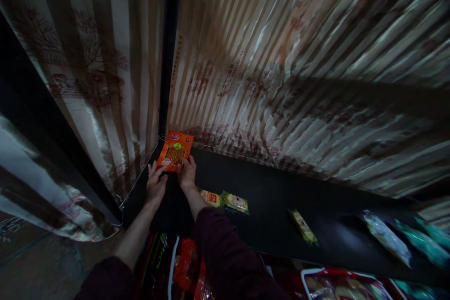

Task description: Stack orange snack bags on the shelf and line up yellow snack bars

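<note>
An orange snack packet (175, 150) stands upright at the far left corner of a black shelf (267, 211), leaning against the striped curtain. My left hand (155, 183) grips its lower left edge with thumb and fingers closed. My right hand (186, 172) pinches its lower right edge. Both arms wear dark maroon sleeves pushed up the forearm.
Two small yellow-green packets (225, 200) lie on the shelf just right of my right wrist, and another (303, 228) lies further right. White and teal packets (404, 239) rest at the far right. Red bags (183, 267) sit below the shelf. Patterned curtains (298, 65) hang behind.
</note>
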The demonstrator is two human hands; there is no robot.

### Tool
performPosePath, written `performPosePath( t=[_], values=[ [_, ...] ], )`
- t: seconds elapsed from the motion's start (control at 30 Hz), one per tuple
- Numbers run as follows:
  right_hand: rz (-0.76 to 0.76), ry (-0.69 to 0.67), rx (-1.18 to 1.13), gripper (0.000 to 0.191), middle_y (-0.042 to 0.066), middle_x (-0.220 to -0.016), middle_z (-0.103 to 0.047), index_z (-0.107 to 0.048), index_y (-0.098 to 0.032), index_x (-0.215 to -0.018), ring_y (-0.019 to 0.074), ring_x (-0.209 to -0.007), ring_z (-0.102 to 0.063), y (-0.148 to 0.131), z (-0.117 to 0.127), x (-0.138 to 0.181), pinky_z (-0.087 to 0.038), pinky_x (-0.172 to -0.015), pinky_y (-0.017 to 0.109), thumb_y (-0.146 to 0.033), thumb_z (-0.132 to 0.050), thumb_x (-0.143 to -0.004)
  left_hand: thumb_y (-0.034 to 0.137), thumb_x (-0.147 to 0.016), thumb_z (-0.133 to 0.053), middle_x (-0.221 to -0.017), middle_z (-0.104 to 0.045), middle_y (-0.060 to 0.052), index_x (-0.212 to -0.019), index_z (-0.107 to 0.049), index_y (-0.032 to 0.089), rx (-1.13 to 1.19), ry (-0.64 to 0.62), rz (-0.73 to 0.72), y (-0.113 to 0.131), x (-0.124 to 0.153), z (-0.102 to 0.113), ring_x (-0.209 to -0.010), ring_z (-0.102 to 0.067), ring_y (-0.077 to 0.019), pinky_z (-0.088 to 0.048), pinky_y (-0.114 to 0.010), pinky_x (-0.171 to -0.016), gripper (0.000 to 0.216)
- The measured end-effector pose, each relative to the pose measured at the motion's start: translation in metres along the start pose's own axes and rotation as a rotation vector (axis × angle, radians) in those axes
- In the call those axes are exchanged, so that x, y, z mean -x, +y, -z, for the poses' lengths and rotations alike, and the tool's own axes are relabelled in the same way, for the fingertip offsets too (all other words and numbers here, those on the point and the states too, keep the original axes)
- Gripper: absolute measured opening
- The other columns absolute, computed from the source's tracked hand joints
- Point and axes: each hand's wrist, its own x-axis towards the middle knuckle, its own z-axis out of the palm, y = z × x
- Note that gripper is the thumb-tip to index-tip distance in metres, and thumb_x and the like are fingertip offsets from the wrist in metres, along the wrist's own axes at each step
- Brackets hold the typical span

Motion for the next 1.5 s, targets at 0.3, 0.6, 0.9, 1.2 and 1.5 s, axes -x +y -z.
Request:
performPosePath(
  t=[0.3,0.6,0.9,1.2,1.5],
  values=[
    [0.136,-0.102,0.1,0.032,0.015,-0.137,-0.047,-0.068,-0.014,-0.105,0.0268,-0.131,-0.038,-0.016,0.024,0.027,-0.034,-0.107,0.038,-0.01,-0.05,-0.079,0.003,-0.064,-0.057,-0.121,-0.063,-0.001,-0.076,-0.072,0.027,-0.109,-0.045,-0.141,0.014,0.012,-0.003,-0.134,-0.037,-0.0241,-0.019,-0.041,-0.117,0.031],
    [0.169,-0.005,0.363,0.035,0.014,-0.143,-0.045,-0.064,-0.016,-0.115,0.0292,-0.139,-0.027,0.005,0.087,0.072,-0.026,-0.11,0.047,-0.02,-0.049,-0.084,0.008,-0.066,-0.059,-0.11,-0.068,-0.007,-0.083,-0.071,0.024,-0.151,-0.351,-0.268,0.021,0.05,-0.008,-0.115,-0.056,-0.0253,-0.034,-0.041,-0.109,0.026],
    [0.283,-0.225,0.432,0.041,0.012,-0.14,-0.049,-0.061,-0.012,-0.121,0.0258,-0.136,-0.035,0.038,0.111,0.125,-0.022,-0.114,0.045,-0.014,-0.048,-0.082,0.01,-0.077,-0.045,-0.124,-0.063,-0.009,-0.114,-0.063,0.014,-0.688,-0.652,-0.688,0.004,0.089,-0.012,-0.13,-0.044,-0.0227,-0.04,-0.042,-0.108,0.041],
    [0.373,-0.267,0.417,0.041,0.01,-0.141,-0.049,-0.061,-0.016,-0.12,0.0246,-0.137,-0.034,0.051,0.128,0.144,-0.022,-0.114,0.045,-0.016,-0.049,-0.081,0.013,-0.081,-0.042,-0.129,-0.059,-0.012,-0.124,-0.056,0.01,-0.806,-0.68,-0.76,-0.002,0.122,-0.001,-0.131,-0.042,-0.0244,-0.04,-0.044,-0.108,0.046],
    [0.46,-0.199,0.409,0.042,0.008,-0.142,-0.047,-0.055,-0.02,-0.128,0.0255,-0.141,-0.025,0.06,0.132,0.142,-0.019,-0.114,0.048,-0.028,-0.047,-0.088,0.015,-0.082,-0.042,-0.131,-0.057,-0.014,-0.117,-0.061,0.009,-0.894,-0.708,-0.788,-0.008,0.128,0.024,-0.134,-0.039,-0.0267,-0.039,-0.047,-0.108,0.04]
  ],
)
